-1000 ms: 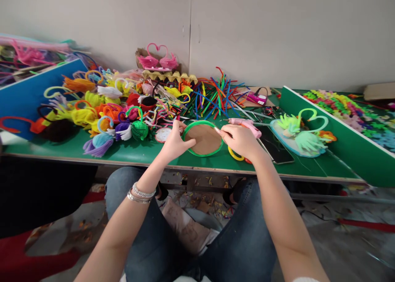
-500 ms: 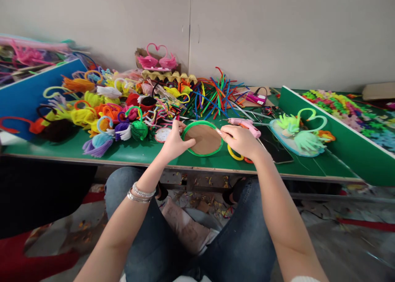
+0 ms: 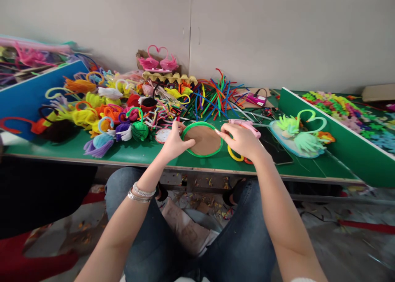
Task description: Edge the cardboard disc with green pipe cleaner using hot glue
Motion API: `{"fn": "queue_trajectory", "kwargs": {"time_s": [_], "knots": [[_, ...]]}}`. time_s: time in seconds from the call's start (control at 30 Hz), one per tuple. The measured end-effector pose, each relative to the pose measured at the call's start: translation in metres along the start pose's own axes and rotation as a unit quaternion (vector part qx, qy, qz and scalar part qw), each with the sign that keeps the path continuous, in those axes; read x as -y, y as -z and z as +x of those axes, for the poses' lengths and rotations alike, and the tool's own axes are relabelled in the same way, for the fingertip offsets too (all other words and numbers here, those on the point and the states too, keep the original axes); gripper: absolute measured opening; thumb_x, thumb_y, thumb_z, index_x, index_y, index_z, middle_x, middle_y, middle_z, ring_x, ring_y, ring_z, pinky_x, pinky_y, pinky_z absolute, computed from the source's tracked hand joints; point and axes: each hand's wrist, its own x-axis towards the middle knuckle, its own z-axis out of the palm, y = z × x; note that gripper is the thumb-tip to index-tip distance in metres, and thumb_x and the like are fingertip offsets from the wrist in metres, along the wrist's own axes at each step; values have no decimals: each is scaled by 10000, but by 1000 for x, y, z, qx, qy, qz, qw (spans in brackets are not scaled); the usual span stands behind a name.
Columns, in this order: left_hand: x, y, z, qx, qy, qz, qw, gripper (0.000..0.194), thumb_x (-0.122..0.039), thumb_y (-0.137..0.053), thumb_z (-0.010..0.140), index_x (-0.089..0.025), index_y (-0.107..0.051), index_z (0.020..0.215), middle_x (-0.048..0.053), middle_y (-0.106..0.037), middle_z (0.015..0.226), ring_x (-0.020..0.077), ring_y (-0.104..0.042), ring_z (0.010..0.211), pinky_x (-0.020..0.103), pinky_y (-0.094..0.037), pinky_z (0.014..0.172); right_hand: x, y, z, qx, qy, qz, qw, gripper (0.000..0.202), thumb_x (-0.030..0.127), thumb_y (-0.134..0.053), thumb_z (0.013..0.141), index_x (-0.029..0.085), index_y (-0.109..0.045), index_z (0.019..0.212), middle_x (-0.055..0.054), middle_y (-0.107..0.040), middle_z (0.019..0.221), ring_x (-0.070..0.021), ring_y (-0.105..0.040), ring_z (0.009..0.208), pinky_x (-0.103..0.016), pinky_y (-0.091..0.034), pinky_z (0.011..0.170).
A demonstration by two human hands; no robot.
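A round brown cardboard disc (image 3: 204, 139) edged with a green pipe cleaner is held up over the front of the green table. My left hand (image 3: 175, 140) is closed on its left side, thumb on the brown face and fingers behind. At the upper right rim, my right hand (image 3: 236, 138) has its fingertips pressed to the green edge. Behind my right hand lies a pink glue gun (image 3: 253, 130), partly hidden. Scissors with a yellow handle (image 3: 235, 154) rest below that hand. A small round white piece (image 3: 162, 135) is by my left hand.
Colourful pipe-cleaner swans (image 3: 101, 142) crowd the left of the table. Loose pipe cleaners (image 3: 212, 94) are heaped behind the disc. A dark phone (image 3: 274, 146) and a green swan pair (image 3: 304, 134) lie at right, by a green divider (image 3: 336, 138). A blue divider (image 3: 40, 94) stands left.
The right hand's fingers have shifted slightly along the disc's upper right rim and spread a little. My left hand keeps its hold, and the disc stays nearly in place.
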Motion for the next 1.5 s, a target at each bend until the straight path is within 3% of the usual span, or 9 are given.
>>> {"fn": "queue_trajectory", "kwargs": {"time_s": [0.2,0.3,0.43,0.53,0.67,0.77,0.9,1.17,1.5], "knots": [[2,2,2,29,-9,0,1000,456,-179,-675,595,-211,-341,903,-38,-445,782,106,-479,718,208,-380,604,-3,-1,0,-4,21,41,999,214,321,-422,915,205,-602,921,-59,-678,971,-203,-599,907,-310,-396,757],[1,5,2,65,-34,14,997,438,-203,-661,633,-214,-329,919,-32,-462,793,115,-502,729,213,-396,603,-4,-3,0,3,25,52,998,230,318,-426,914,196,-620,939,-65,-684,979,-204,-606,919,-316,-410,792],[-7,15,0,91,-104,120,983,402,-263,-659,674,-195,-402,975,25,-539,923,163,-551,868,280,-446,745,-7,-3,1,-14,37,40,998,239,309,-432,909,188,-637,934,-67,-690,978,-206,-613,904,-325,-424,792],[-17,24,-2,108,-119,208,965,440,-338,-629,730,-199,-468,1115,62,-594,1073,203,-573,979,323,-445,832,-9,-2,0,-30,46,48,997,230,300,-451,899,185,-647,934,-65,-698,953,-206,-620,895,-332,-436,803],[-26,28,-3,90,-136,333,929,488,-443,-517,828,-256,-488,1278,35,-672,900,206,-617,841,352,-449,796,-6,-2,-1,-1,45,85,995,242,308,-450,891,194,-651,965,-60,-704,985,-214,-629,919,-343,-455,814],[-25,26,-2,67,-173,382,906,432,-501,-522,824,-252,-598,1168,36,-694,852,205,-625,816,370,-428,843,-1,-2,-1,43,37,115,992,262,310,-432,891,200,-650,986,-62,-699,1018,-223,-633,938,-353,-468,817],[-20,25,0,44,-202,353,913,316,-469,-568,807,-229,-661,989,17,-714,860,176,-639,844,357,-386,925,3,-5,0,74,26,139,987,269,329,-437,885,217,-655,997,-55,-698,1035,-232,-633,953,-372,-467,849],[-20,25,-1,27,-207,360,909,305,-500,-582,791,-264,-702,942,5,-728,855,199,-625,901,405,-317,976,2,-8,0,81,35,155,984,272,341,-442,888,220,-655,1006,-50,-696,1046,-226,-631,964,-362,-462,865],[-15,24,1,9,-227,387,894,311,-535,-568,788,-274,-719,861,-2,-709,725,201,-631,836,434,-284,997,8,-5,1,91,41,147,984,265,318,-431,892,204,-651,985,-59,-691,1046,-231,-622,970,-364,-454,849]]}}
